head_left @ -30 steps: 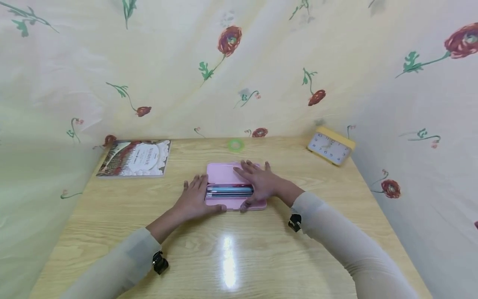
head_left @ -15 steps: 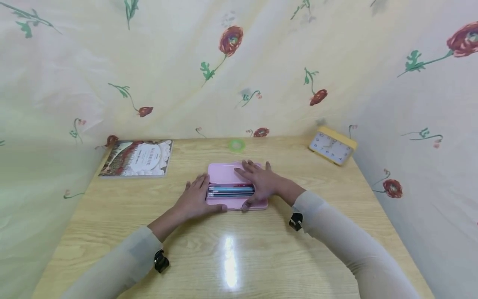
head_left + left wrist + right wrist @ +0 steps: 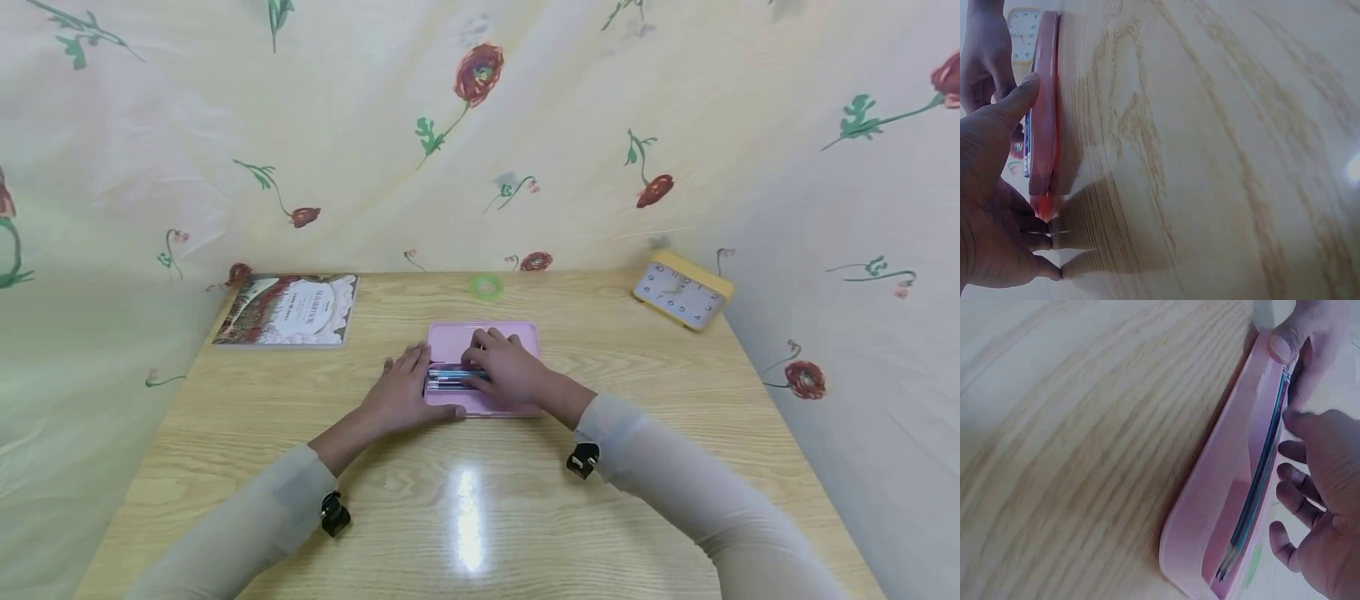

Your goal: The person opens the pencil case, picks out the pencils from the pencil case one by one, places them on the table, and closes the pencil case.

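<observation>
A pink pencil case (image 3: 517, 335) lies with its lid back on the table, several pencils (image 3: 444, 380) inside it. My left hand (image 3: 399, 398) rests against the case's left end, fingers straight. Its thumb (image 3: 1019, 100) lies along the case's front edge. Over the pencils is my right hand (image 3: 512, 373), its fingers bent and reaching down into the case. In the right wrist view the right thumb (image 3: 1297, 424) and forefinger are beside the pencils (image 3: 1252, 500), with a gap between them; the other fingers are loosely curled. Contact with a pencil is unclear.
On the wooden table (image 3: 405, 508), a book (image 3: 292, 310) lies at the back left. A green ring (image 3: 486, 287) is behind the case. A yellow clock (image 3: 684, 290) stands at the back right, before a flowered cloth (image 3: 360, 125).
My right hand has left the right end of the case, where it lay spread, and shifted left over the pencils with its fingers bent. The left hand stays on the case.
</observation>
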Demonstrator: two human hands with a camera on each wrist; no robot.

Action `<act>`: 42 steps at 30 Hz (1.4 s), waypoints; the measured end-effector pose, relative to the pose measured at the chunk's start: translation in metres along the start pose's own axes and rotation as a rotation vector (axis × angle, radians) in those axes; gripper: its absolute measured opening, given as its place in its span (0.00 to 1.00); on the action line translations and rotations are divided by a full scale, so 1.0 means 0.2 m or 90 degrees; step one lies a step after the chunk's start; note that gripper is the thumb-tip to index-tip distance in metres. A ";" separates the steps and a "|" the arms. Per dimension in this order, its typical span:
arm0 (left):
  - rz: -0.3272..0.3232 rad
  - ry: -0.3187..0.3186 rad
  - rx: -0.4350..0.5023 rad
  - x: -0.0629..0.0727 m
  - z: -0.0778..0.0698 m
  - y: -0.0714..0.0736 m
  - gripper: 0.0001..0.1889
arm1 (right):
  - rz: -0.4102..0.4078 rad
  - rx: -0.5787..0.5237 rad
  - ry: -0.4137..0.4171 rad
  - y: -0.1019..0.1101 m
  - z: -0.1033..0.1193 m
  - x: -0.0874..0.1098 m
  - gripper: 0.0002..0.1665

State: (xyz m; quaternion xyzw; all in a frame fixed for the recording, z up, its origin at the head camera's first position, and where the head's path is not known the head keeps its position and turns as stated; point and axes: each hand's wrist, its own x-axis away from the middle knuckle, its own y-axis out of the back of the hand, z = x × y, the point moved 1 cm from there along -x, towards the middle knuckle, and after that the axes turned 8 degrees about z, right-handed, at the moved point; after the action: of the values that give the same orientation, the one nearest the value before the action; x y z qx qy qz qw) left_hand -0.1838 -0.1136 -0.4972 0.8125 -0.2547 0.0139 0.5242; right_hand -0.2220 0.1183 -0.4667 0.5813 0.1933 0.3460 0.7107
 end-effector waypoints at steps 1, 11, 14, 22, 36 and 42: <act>0.001 0.000 0.000 0.00 0.00 0.00 0.75 | -0.004 0.010 -0.007 0.00 0.01 -0.01 0.15; 0.007 0.003 0.005 0.00 0.00 0.01 0.74 | 0.012 0.048 -0.050 -0.03 0.03 -0.05 0.11; 0.007 0.003 0.008 0.00 0.00 0.01 0.74 | 0.015 0.054 -0.049 -0.03 0.03 -0.06 0.10; 0.003 0.002 0.008 0.00 0.00 0.00 0.74 | 0.031 0.048 -0.058 -0.02 0.05 -0.06 0.08; 0.007 0.000 0.013 0.01 -0.02 0.01 0.74 | 0.029 0.093 -0.067 -0.02 0.07 -0.05 0.11; 0.002 0.000 0.015 0.01 -0.02 0.02 0.73 | 0.016 0.095 -0.065 -0.02 0.07 -0.05 0.09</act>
State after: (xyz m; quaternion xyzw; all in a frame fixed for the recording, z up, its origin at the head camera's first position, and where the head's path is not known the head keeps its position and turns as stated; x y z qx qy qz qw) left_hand -0.1822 -0.1115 -0.4912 0.8182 -0.2557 0.0177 0.5147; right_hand -0.2177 0.1010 -0.4689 0.6518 0.1743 0.3095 0.6700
